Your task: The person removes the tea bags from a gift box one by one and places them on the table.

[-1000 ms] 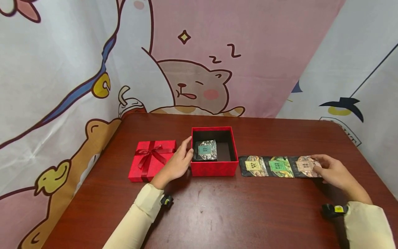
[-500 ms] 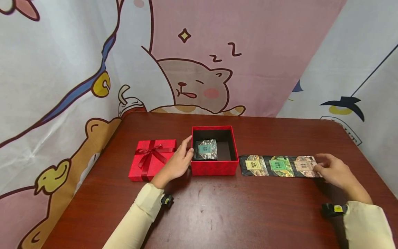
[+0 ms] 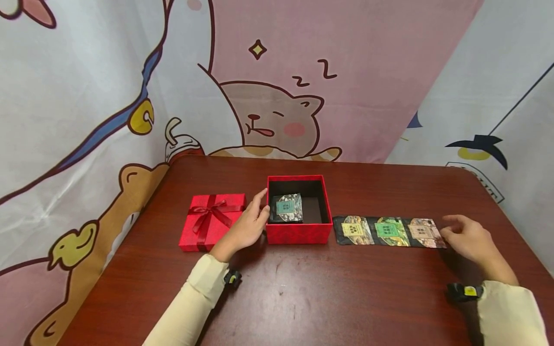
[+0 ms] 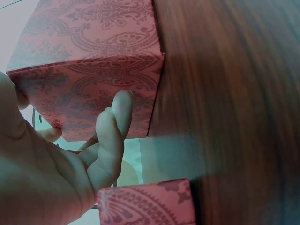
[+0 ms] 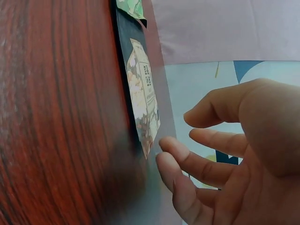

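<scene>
The open red box has a black inside, where a packet with a teal label lies at the left. My left hand rests against the box's left side, its fingers fairly straight; the left wrist view shows fingertips at the patterned wall. On the table to the right of the box, packets with a yellow label, a green label and a pinkish label lie in a row. Beside the row's right end, my right hand holds nothing, its fingers apart from the pinkish-label packet.
A red lid with a ribbon bow lies left of the box, close to my left forearm. The brown table reaches back to a curtain printed with cartoon animals.
My right hand has let go of the pinkish-label packet and moved slightly right of it. That packet now lies flat at the row's end. My left hand has stayed at the box.
</scene>
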The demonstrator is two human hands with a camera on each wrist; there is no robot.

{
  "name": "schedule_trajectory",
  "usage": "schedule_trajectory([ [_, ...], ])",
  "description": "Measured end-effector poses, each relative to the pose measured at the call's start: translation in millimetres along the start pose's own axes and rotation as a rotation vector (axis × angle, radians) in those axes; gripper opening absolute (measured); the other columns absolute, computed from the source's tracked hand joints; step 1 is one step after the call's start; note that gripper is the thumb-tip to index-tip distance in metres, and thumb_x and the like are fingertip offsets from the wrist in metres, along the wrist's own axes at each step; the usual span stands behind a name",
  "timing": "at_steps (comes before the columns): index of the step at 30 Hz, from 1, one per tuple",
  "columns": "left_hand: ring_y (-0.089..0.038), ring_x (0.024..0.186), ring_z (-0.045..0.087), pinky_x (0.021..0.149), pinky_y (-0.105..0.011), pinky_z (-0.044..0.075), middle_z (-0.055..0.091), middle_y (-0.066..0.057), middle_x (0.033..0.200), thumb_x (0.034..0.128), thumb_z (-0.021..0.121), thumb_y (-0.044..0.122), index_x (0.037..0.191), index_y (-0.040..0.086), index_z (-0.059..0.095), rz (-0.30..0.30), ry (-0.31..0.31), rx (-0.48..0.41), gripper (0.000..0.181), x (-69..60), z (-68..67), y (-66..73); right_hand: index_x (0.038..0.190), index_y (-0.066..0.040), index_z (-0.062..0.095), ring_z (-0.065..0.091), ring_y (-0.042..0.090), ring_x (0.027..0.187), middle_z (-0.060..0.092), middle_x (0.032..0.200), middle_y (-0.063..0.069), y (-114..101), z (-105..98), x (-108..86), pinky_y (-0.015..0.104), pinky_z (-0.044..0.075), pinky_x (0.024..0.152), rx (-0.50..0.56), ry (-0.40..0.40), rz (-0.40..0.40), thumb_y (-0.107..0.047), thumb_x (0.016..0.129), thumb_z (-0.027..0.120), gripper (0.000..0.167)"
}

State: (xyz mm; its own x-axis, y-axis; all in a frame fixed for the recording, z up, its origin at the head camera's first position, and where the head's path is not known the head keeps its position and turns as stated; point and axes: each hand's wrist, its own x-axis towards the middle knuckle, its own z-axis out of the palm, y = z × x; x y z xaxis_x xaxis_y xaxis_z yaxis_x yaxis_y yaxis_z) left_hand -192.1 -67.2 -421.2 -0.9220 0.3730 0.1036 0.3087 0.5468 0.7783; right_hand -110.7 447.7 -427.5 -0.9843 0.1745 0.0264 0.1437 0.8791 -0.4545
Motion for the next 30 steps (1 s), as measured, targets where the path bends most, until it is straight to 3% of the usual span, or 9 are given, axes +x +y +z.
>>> schedule_trajectory([
  [12,-0.032,0.139,0.040,0.111,-0.052,0.032,0.035,-0.018,0.154,0.1057,0.041,0.028,0.157,0.014,0.023,0.011,0.002,-0.005,0.056,-0.7,-0.2,0.4,0.130,0.013,0.047,0.057,0.015,0.067,0.064,0.099,0.030,-14,3,-0.1,0.031,0.043,0.055,0.054,0.022,0.001,-0.020,0.095,0.059,0.049],
  [21,-0.032,0.140,0.038,0.112,-0.052,0.031,0.034,-0.018,0.155,0.1056,0.041,0.028,0.157,0.014,0.022,0.011,0.003,-0.012,0.057,-1.0,-0.1,-0.9,0.139,0.011,0.042,0.062,0.014,0.072,0.061,0.110,0.034,-25,6,1.7,0.030,0.048,0.054,0.124,0.007,0.024,-0.044,0.103,0.046,0.065],
  [30,-0.031,0.138,0.040,0.112,-0.051,0.032,0.034,-0.018,0.155,0.1058,0.041,0.028,0.157,0.014,0.023,0.014,-0.003,-0.017,0.056,-0.8,-0.4,-0.4,0.145,0.009,0.037,0.069,0.023,0.078,0.059,0.118,0.038,-38,8,1.2,0.032,0.054,0.055,0.197,-0.017,0.017,-0.046,0.104,0.040,0.068],
])
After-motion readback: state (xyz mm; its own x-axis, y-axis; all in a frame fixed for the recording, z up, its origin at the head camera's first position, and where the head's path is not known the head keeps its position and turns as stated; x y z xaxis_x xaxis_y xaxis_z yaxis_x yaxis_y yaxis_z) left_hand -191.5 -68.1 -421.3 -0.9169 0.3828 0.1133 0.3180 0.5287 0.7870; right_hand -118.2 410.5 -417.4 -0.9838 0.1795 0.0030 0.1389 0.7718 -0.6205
